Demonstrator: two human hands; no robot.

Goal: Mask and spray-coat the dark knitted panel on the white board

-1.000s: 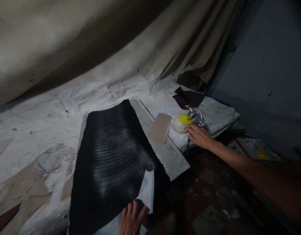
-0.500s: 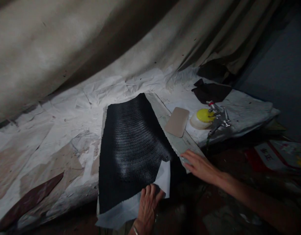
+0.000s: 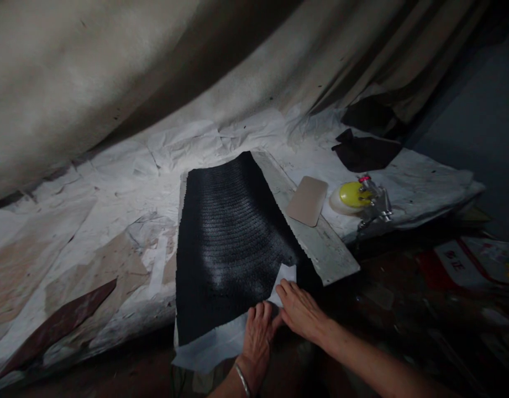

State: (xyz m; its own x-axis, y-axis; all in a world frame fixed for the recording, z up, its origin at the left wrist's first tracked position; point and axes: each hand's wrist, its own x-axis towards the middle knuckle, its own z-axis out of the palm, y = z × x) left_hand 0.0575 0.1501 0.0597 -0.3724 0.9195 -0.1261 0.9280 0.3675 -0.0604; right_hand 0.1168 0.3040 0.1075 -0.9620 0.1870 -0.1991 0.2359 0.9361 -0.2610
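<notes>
A black ribbed woven sheet (image 3: 227, 232) lies lengthwise on a white backing sheet (image 3: 213, 345) over a pale board (image 3: 320, 243). At its near right corner the black layer is peeled back and shows white. My left hand (image 3: 257, 331) lies flat on that near edge, fingers together and stretched out. My right hand (image 3: 300, 310) lies flat beside it, fingertips on the turned-up white corner. The two hands touch. Neither hand holds anything.
A tan rounded pad (image 3: 307, 200) lies right of the black sheet. Beyond it sits a spray gun with a yellow cup (image 3: 357, 196), and a dark rag (image 3: 364, 152) behind. Crumpled white paper (image 3: 125, 182) covers the table; a drape (image 3: 113, 72) hangs behind. Printed papers (image 3: 473, 260) lie low right.
My right hand left the spray gun, swept down and left, and now rests on the sheet's near corner beside my left hand. The view shifted so the sheet sits more to the right.
</notes>
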